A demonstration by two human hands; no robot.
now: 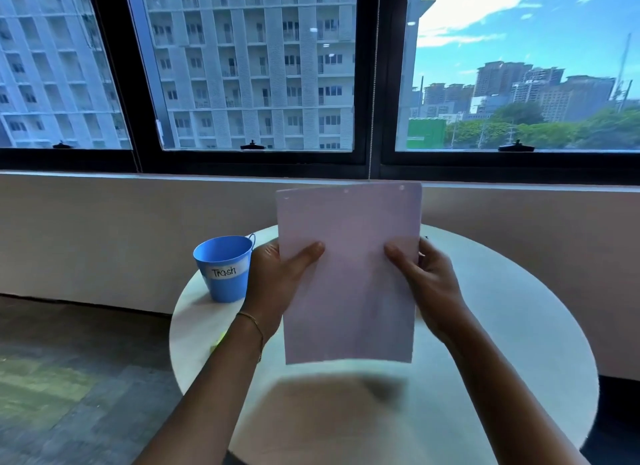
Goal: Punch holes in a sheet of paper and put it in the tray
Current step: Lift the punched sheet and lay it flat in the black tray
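Sheet of paper (348,274) held up tall between both hands, left hand (273,281) and right hand (427,288) each pinching a side edge, equally near, holes at the top, no tray in sight.

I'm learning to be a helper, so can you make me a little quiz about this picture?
1. True or false: both hands hold the paper up off the table.
2. What word is on the blue bucket?
3. Where are the punched holes? A) bottom edge B) top edge C) none can be seen

Key
1. True: the left hand and right hand grip its sides.
2. Trash.
3. B.
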